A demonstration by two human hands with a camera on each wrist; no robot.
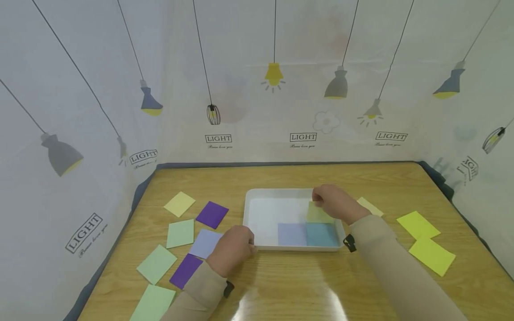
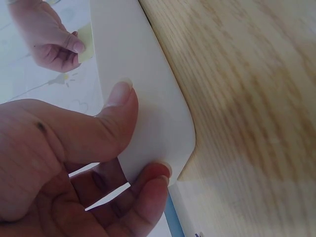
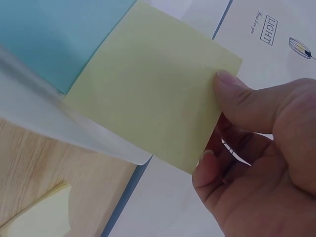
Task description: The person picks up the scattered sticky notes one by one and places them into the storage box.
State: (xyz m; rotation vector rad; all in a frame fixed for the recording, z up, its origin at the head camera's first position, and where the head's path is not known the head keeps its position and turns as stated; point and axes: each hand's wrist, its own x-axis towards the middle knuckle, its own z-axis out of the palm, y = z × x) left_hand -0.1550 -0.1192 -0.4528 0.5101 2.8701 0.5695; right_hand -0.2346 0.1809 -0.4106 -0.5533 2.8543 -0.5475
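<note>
A white tray (image 1: 263,214) lies on the wooden table. Its near left corner is gripped by my left hand (image 1: 233,249), thumb and fingertips on the rim in the left wrist view. Over the tray's right side, my right hand (image 1: 336,203) pinches a pale yellow sticky note (image 3: 153,84) by its edge between thumb and fingers. Inside the tray, a lavender note (image 1: 292,235) and a blue-teal note (image 1: 321,235) lie side by side along the near edge. The pale yellow note is just beyond the teal one.
Left of the tray are pale green notes (image 1: 156,264), purple notes (image 1: 212,215), a lavender note (image 1: 204,243) and a pale yellow note (image 1: 179,203). On the right lie bright yellow notes (image 1: 432,255) and a pale yellow stack (image 1: 369,206). A lamp-printed cloth (image 1: 257,111) surrounds the table.
</note>
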